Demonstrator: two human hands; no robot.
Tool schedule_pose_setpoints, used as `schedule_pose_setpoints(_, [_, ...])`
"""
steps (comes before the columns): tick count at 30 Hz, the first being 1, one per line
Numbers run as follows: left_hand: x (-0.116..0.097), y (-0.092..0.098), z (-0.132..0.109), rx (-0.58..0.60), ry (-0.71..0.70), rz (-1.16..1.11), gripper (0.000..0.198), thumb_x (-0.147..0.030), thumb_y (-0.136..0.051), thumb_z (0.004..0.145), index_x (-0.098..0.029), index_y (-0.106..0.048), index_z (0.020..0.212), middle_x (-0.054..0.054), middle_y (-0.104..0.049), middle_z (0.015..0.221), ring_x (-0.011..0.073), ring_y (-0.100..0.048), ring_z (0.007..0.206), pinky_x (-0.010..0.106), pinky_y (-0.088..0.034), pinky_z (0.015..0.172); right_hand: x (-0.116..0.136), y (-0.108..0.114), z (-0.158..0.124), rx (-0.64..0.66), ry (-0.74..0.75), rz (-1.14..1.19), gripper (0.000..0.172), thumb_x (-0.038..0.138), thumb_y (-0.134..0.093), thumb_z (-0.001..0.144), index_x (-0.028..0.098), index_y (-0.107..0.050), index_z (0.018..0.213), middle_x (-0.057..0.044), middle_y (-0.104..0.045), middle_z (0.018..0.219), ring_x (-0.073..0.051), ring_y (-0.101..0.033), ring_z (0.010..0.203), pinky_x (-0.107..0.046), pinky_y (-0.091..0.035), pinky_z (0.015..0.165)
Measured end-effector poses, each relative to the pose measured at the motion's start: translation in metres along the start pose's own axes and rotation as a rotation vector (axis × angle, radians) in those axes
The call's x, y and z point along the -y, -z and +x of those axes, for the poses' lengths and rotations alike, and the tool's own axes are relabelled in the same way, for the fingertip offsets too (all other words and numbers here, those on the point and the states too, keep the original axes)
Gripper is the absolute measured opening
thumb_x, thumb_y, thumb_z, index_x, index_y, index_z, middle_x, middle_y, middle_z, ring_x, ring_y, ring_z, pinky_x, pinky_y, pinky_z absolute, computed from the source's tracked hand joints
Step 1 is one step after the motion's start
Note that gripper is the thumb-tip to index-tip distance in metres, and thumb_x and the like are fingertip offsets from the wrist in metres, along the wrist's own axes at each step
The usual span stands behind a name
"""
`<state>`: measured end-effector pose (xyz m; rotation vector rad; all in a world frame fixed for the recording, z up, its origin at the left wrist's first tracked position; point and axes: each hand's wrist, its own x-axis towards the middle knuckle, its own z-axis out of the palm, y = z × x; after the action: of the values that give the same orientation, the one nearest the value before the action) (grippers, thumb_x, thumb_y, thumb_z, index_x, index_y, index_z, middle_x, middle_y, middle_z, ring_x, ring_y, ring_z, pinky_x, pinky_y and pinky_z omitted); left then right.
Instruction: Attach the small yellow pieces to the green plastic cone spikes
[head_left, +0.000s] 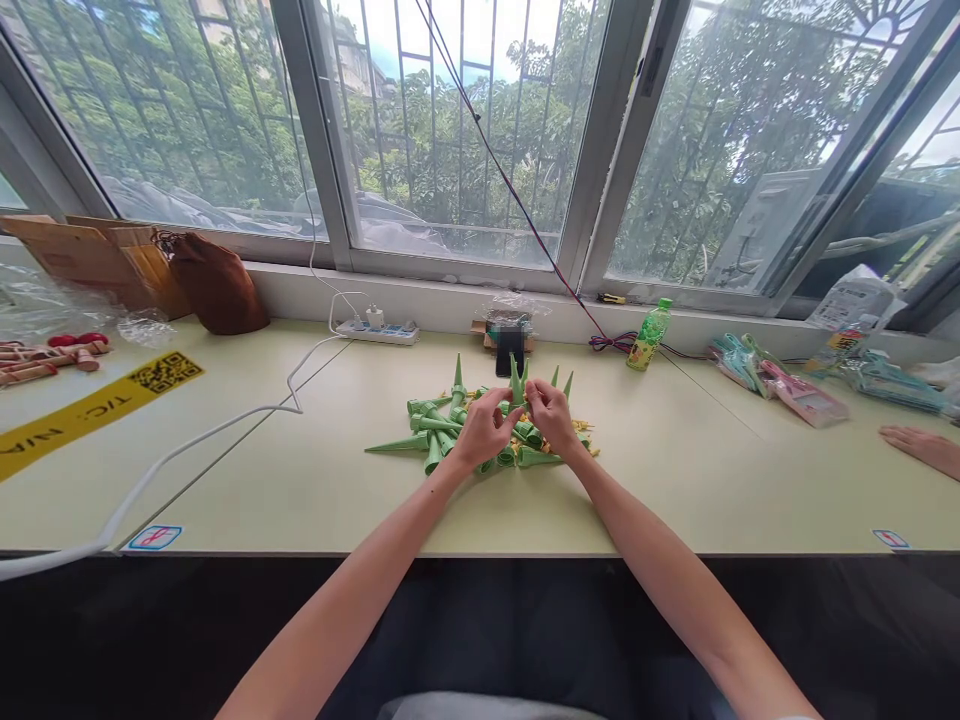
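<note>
Both of my hands meet over a pile of green plastic spikes [431, 425] on the table. My left hand [484, 432] has its fingers closed on a green plastic spike [516, 384] whose point faces up. From the other side, the fingertips of my right hand [552, 416] pinch at the same spike; the exact contact is partly hidden by the fingers. Several other spikes lie on their sides with hollow ends showing, and a few stand point up. Small yellow pieces [588, 428] are scattered among and beside them.
Behind the pile a dark phone [510, 354] leans on a small box. A green drink bottle [649, 336] stands right of it. A power strip [379, 331] and a white cable [217, 428] lie left. Another person's hand [922, 450] rests at far right, near packaged items [802, 393].
</note>
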<state>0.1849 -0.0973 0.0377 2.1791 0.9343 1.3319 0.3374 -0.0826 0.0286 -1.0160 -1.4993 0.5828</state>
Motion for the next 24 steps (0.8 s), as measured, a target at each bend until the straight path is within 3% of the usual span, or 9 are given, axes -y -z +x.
schedule_pose_setpoints(14, [0.011, -0.003, 0.0, -0.018, -0.087, 0.045, 0.028, -0.023, -0.052, 0.091, -0.021, -0.058, 0.118, 0.008, -0.06, 0.108, 0.009, -0.05, 0.058, 0.026, -0.05, 0.064, 0.004, 0.001, 0.0, -0.002, 0.043, -0.109, 0.043, 0.051, -0.041, 0.094, 0.021, -0.038, 0.063, 0.004, -0.035, 0.054, -0.011, -0.032, 0.05, -0.025, -0.026, 0.048])
schedule_pose_setpoints(21, [0.012, -0.002, 0.001, -0.032, -0.157, 0.103, 0.035, -0.011, -0.048, 0.091, -0.024, -0.058, 0.122, 0.008, -0.058, 0.115, 0.0167, -0.061, 0.092, 0.027, -0.052, 0.075, -0.001, 0.001, 0.0, -0.004, 0.013, -0.107, 0.038, 0.041, -0.043, 0.091, 0.021, -0.039, 0.059, 0.003, -0.039, 0.052, -0.011, -0.035, 0.049, -0.025, -0.027, 0.047])
schedule_pose_setpoints(24, [0.01, -0.001, 0.002, -0.05, -0.147, 0.136, 0.036, -0.011, -0.048, 0.091, -0.026, -0.06, 0.121, 0.007, -0.056, 0.117, 0.014, -0.061, 0.083, 0.026, -0.051, 0.073, 0.0, 0.0, 0.0, 0.022, 0.005, -0.084, 0.038, 0.041, -0.042, 0.092, 0.021, -0.039, 0.059, 0.003, -0.039, 0.051, -0.011, -0.035, 0.047, -0.025, -0.027, 0.047])
